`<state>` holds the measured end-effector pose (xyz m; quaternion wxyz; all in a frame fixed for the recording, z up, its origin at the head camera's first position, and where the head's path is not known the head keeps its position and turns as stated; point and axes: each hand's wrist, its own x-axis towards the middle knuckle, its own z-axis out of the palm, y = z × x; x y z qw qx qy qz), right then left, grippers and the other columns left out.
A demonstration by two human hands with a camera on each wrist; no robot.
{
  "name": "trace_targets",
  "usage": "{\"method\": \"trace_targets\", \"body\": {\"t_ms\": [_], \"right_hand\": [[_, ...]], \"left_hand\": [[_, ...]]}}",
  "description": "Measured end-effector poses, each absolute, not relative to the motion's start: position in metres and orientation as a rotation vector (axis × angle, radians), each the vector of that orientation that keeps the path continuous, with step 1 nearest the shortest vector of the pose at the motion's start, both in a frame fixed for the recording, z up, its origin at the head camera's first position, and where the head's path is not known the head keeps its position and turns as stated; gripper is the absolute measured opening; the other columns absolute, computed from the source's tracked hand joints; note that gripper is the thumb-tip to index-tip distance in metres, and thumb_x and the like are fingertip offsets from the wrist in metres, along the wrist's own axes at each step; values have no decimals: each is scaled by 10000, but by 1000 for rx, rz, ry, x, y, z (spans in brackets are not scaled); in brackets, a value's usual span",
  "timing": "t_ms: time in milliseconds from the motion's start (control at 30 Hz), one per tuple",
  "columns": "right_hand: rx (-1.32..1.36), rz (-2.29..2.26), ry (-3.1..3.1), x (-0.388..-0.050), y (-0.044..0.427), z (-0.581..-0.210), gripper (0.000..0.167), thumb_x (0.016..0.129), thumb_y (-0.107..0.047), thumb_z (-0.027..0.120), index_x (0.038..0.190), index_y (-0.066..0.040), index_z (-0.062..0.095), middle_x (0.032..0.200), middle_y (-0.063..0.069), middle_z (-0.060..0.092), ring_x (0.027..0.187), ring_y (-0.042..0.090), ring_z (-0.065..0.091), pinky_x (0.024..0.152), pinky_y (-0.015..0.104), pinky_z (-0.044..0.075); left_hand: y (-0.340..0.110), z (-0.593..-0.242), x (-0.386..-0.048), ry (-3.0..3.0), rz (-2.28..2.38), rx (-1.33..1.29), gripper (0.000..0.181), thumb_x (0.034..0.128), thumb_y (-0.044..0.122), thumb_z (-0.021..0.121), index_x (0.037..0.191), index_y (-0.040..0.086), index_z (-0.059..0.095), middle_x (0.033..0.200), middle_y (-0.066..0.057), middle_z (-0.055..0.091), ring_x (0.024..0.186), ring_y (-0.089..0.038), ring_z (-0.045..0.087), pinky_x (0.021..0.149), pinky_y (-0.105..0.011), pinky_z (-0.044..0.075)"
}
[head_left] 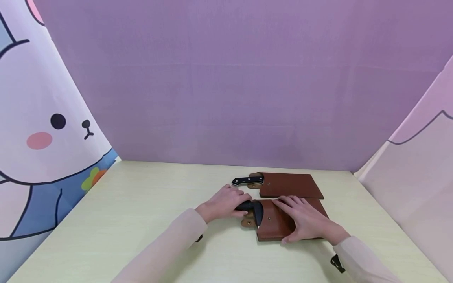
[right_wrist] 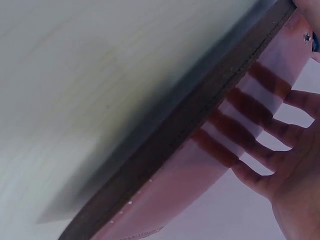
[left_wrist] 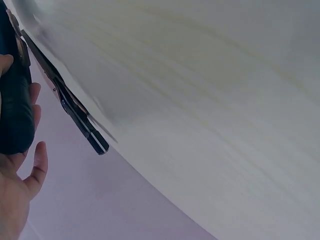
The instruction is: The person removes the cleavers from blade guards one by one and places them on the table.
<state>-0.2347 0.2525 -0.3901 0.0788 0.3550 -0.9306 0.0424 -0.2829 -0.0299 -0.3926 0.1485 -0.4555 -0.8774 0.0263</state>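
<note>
Visibly glossy brown sheath (head_left: 275, 225) under splayed right fingers (right_wrist: 252, 179); left fingers (head_left: 243, 197) grip black handle (head_left: 245, 205).

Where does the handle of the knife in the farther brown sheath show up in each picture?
Head: the farther knife's handle lies just right of centre, beyond the left hand.
Left wrist: the farther knife's handle slants left of centre.
Right wrist: I don't see it.
Shared landmark: the pale tabletop, in all three.
</note>
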Motion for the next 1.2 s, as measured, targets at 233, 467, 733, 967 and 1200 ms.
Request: {"method": "trace_targets", "body": {"t_ms": [233,467,733,967,1200], "right_hand": [[1061,126,-2792,-235,252,-390,1102,545,-780,631,1409,-156,351,1363,112,423,1215,289,401,951,534,338],[1054,136,-2797,-235,253,-390,1100,539,-764,652,1408,-162,351,1366,107,419,1216,294,398,946,540,337],[1045,132,-2813,-234,254,-392,1104,543,-770,643,1410,-153,347,1366,128,419,1222,316,396,956,548,324],[1040,141,-2809,-234,255,-393,1100,541,-765,650,1409,-156,352,1365,128,422,1219,312,399,951,550,330],[1034,139,-2818,-234,255,-394,1091,546,-758,654,1408,-162,351,1368,115,417,1219,311,397,949,560,328]], "left_hand": [[-33,-393,-282,-2528,59,-1306,390,852,472,562,1157,230,557,949,73,640,810,-84,561,715,-298,427],[-38,-394,-283,-2519,34,-1304,368,848,459,575,1140,235,560,952,72,640,833,-90,565,705,-294,407],[-42,-396,-284,-2519,42,-1301,356,844,455,582,1126,238,563,933,78,646,821,-90,570,710,-292,412],[-45,-396,-283,-2501,23,-1308,343,841,431,591,1118,230,567,902,79,637,784,-87,564,689,-282,403],[-48,-396,-282,-2516,9,-1304,336,839,411,589,1121,230,567,891,78,630,788,-92,567,692,-286,401]]}}
